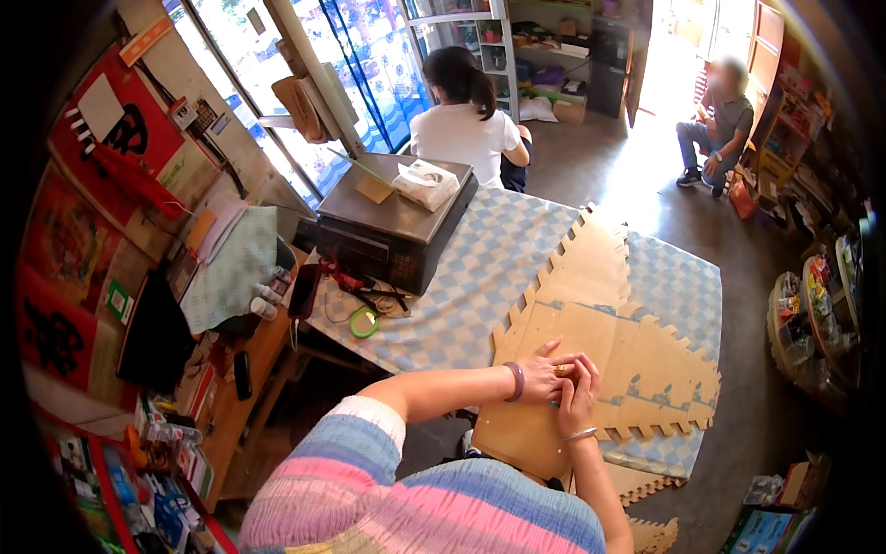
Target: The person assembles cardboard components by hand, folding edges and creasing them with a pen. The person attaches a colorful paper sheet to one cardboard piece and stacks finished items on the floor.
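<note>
The left hand (543,378), with a purple bangle at its wrist, and the right hand (579,403), with a silver one, meet over the toothed tan panels (574,325) on the side of the table nearest the wearer. The left hand's fingers reach across to the right, thumb apart, and the right hand's bent fingers overlap their tips. Neither hand is spread wide; whether anything is pinched beneath the fingers cannot be told, since they cover the spot, though a speck of blue shows beside them. The hands seem to rest there to steady the work, with the table taking the panels' weight. The panels lie flat and overlapping on a blue-and-white checked tablecloth (480,226), which probably guards the tabletop; their notched edges face outward, and the near part reaches over the table's front edge. A platform scale (388,217) stands at the far left corner, apparently out of the way, its flat top bearing a soft tissue pack (426,185). A green-rimmed tape roll (364,321) lies near it, within easy reach. To the right, round tiered baskets (773,343) hold brightly wrapped packets, too small to identify. An open cardboard box (805,482) sits low at the right; its contents are unclear.
</note>
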Available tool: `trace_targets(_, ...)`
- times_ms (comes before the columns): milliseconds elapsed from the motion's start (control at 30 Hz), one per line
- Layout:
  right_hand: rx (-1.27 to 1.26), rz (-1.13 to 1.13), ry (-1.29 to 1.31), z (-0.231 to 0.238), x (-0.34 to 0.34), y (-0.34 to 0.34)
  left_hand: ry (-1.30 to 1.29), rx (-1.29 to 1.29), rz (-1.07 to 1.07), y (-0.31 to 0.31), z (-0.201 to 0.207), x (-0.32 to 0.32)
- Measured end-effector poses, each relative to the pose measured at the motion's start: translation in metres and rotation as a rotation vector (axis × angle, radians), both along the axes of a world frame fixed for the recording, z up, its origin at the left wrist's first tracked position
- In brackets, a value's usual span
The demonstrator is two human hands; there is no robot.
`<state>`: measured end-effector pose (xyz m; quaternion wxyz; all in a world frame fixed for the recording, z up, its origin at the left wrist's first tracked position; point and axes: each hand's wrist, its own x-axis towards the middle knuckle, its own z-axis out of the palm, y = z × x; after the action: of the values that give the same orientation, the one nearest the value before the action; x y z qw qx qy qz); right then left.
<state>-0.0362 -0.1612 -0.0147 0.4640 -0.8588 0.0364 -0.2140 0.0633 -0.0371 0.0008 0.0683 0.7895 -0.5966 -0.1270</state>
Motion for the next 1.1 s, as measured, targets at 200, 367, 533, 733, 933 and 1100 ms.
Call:
trace_targets(200, 0.059, 0.071, -0.067, 0.009, -0.001, -0.011, 0.026, -0.026, -0.025, -0.001, 0.009, 0.004)
trace_targets(367, 0.174, -0.031, -0.013, 0.006, -0.006, -0.027, -0.068, -0.142, -0.012, 0.002, -0.016, 0.003)
trace_targets(533, 0.211, -0.017, 0.060, 0.012, -0.007, -0.023, -0.133, -0.184, 0.118, 0.005, -0.007, 0.001)
trace_targets(733, 0.285, -0.021, -0.049, 0.014, -0.006, -0.026, -0.088, -0.301, 0.177, 0.005, -0.007, 0.002)
trace_targets(933, 0.195, -0.019, -0.056, 0.013, -0.003, -0.025, 0.038, -0.649, 0.253, 0.019, -0.023, 0.014)
trace_targets(1100, 0.255, -0.031, -0.016, 0.015, -0.003, -0.026, -0.050, -0.443, 0.146, 0.055, 0.014, -0.007)
